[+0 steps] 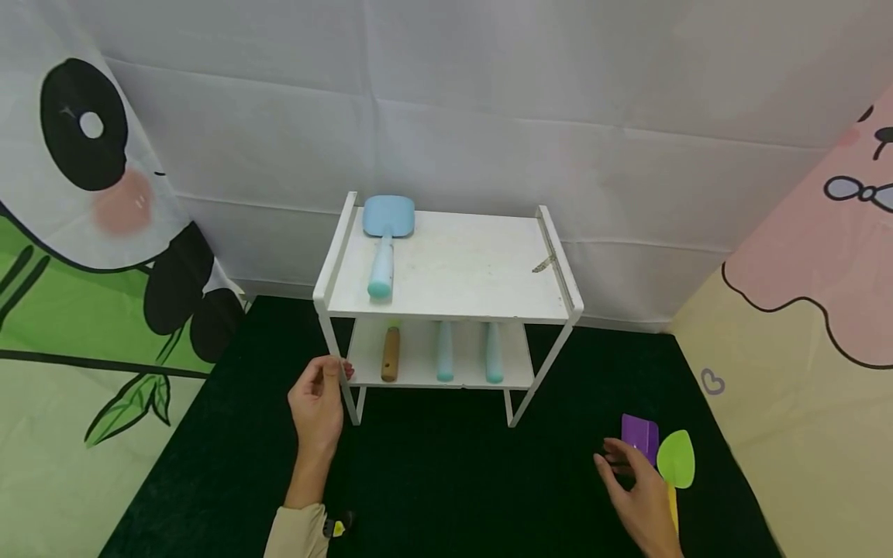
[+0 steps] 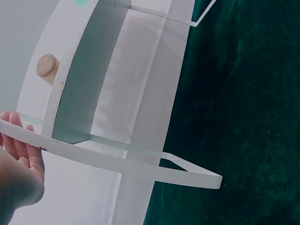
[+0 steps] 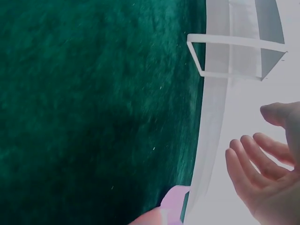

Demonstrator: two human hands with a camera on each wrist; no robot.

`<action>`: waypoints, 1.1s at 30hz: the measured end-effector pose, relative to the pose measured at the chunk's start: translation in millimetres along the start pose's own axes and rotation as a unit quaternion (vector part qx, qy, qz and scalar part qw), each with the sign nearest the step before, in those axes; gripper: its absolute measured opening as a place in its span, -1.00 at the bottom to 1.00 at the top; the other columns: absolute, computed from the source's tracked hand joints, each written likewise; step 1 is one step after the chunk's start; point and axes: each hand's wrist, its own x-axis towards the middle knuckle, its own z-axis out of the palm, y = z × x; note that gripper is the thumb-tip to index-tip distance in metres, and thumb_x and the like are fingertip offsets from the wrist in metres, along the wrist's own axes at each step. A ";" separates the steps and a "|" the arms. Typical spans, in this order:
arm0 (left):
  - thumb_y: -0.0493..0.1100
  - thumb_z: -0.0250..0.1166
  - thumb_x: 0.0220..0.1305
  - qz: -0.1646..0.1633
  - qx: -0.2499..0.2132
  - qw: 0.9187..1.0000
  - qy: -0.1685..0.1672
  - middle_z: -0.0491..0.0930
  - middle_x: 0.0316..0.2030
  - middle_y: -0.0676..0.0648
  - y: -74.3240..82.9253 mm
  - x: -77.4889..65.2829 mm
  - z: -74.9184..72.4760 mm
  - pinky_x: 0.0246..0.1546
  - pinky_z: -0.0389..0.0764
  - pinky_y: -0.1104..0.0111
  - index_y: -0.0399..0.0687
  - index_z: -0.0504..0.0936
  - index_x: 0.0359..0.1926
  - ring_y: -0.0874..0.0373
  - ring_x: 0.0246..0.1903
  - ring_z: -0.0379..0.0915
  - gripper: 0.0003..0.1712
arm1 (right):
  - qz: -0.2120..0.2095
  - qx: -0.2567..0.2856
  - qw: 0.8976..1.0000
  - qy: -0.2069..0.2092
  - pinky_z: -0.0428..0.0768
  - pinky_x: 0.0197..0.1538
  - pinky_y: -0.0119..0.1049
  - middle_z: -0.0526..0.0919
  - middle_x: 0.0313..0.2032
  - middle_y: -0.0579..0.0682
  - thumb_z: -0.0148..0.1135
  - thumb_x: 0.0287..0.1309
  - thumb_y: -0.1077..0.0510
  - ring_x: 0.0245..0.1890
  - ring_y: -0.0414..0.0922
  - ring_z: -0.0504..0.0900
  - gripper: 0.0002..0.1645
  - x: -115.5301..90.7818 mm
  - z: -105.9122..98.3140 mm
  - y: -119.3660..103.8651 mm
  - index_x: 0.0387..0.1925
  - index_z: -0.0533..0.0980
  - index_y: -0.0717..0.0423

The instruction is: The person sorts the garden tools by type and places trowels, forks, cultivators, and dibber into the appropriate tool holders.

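Note:
A white two-tier shelf [image 1: 453, 267] stands against the back wall. My left hand [image 1: 317, 403] is at its left front post, fingers curled around it; in the left wrist view, fingers of the left hand [image 2: 26, 157] pass behind the white bar. My right hand [image 1: 638, 496] hovers at the lower right, fingers loosely bent and holding nothing. Near it lie a purple flat-headed tool [image 1: 639, 435] and a green leaf-shaped tool head [image 1: 677, 459] with a yellow handle, partly covered by the hand. In the right wrist view, the right hand [image 3: 267, 176] has thumb and fingers apart.
A blue spatula [image 1: 387, 217] lies on the top tier at left. From the lower tier show a wooden handle [image 1: 391, 354] and two pale blue handles [image 1: 445, 353]; their heads are hidden underneath the top. Dark green cloth [image 1: 460, 480] covers the surface, with printed fabric at both sides.

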 end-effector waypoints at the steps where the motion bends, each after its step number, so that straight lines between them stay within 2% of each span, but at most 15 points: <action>1: -0.17 0.07 0.62 0.000 0.000 1.000 -0.001 0.64 -0.33 0.04 -0.1 0.2 0.3 -0.13 0.60 0.53 -0.45 0.59 -0.18 0.18 -0.25 0.58 -0.63 | 0.005 -0.005 1.000 -0.002 0.67 -0.07 -0.31 0.68 -0.02 0.12 0.32 0.40 0.16 -0.08 -0.06 0.68 -0.61 -0.4 -1.4 1.4 0.16 0.52 0.25; 7: -0.15 0.06 0.62 -0.001 0.005 1.000 -0.002 0.64 -0.32 0.04 -0.8 1.0 1.1 -0.13 0.60 0.53 -0.44 0.59 -0.18 0.18 -0.25 0.58 -0.62 | 0.054 -0.029 0.998 -0.028 0.66 -0.11 -0.26 0.66 0.00 0.18 0.31 0.42 0.03 -0.09 -0.01 0.67 -0.54 -2.3 -9.4 6.9 0.14 0.52 0.27; 13: -0.12 0.07 0.62 -0.004 0.005 1.000 -0.003 0.63 -0.32 0.03 -0.5 0.6 1.2 -0.13 0.60 0.52 -0.42 0.60 -0.17 0.17 -0.25 0.58 -0.62 | 0.102 -0.041 0.993 -0.054 0.63 -0.14 -0.31 0.63 0.03 0.24 0.29 0.42 0.03 -0.09 0.00 0.64 -0.50 -5.7 -17.4 16.9 0.17 0.49 0.32; 19: -0.16 0.06 0.62 -0.002 0.004 1.000 -0.001 0.63 -0.33 0.04 0.2 1.0 0.6 -0.13 0.59 0.53 -0.44 0.59 -0.18 0.17 -0.25 0.58 -0.63 | 0.155 -0.038 0.982 -0.099 0.63 0.05 -0.04 0.58 0.03 0.25 0.25 0.44 0.05 -0.01 0.07 0.60 -0.45 -7.5 -24.6 28.5 0.23 0.41 0.37; 22: -0.17 0.06 0.62 -0.002 0.004 1.000 -0.001 0.63 -0.32 0.04 0.4 1.2 0.5 -0.12 0.59 0.53 -0.45 0.59 -0.18 0.18 -0.25 0.58 -0.63 | 0.165 -0.045 0.980 -0.101 0.62 0.09 0.07 0.59 0.00 0.29 0.26 0.43 0.07 -0.01 0.13 0.62 -0.45 -7.1 -26.5 33.2 0.20 0.40 0.42; 26: -0.17 0.06 0.62 -0.002 0.002 1.000 -0.001 0.63 -0.32 0.03 1.4 0.9 0.6 -0.12 0.59 0.53 -0.46 0.58 -0.18 0.18 -0.25 0.58 -0.63 | 0.187 -0.055 0.974 -0.113 0.61 0.08 0.13 0.57 -0.01 0.36 0.28 0.41 0.10 -0.03 0.19 0.62 -0.44 -5.8 -28.6 38.1 0.17 0.36 0.48; 33: -0.18 0.07 0.62 -0.007 0.002 1.000 0.002 0.65 -0.32 0.05 2.5 -1.2 0.8 -0.11 0.59 0.55 -0.44 0.60 -0.17 0.21 -0.26 0.58 -0.65 | 0.215 -0.065 0.961 -0.159 0.61 0.02 0.13 0.52 0.01 0.46 0.31 0.38 0.15 -0.06 0.21 0.63 -0.37 -4.5 -30.3 48.5 0.20 0.30 0.56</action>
